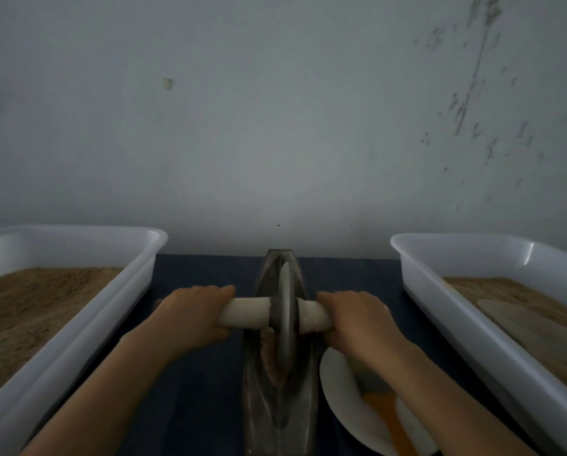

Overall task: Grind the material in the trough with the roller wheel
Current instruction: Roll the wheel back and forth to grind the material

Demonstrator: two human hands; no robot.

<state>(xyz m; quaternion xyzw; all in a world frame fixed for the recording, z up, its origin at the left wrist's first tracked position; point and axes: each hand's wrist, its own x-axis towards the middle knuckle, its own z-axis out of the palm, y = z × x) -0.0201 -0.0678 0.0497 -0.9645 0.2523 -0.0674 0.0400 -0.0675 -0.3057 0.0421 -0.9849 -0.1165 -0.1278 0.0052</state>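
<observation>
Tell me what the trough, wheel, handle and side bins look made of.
Trough: dark dull metal, likely cast iron, faint sheen. Roller wheel: same grey metal, worn paler at its rim. Handle: pale, matte, probably wood. Bins: glossy white plastic, with highlights on the rims.

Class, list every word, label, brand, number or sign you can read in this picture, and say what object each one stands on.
None: no readable text, number or sign shows anywhere.
The two white plastic tubs bear no label.
The dark metal trough, the grey roller wheel and its pale handle show no marking.
The white plate and orange brush are plain.
The marks on the grey wall are scuffs, not writing.
</observation>
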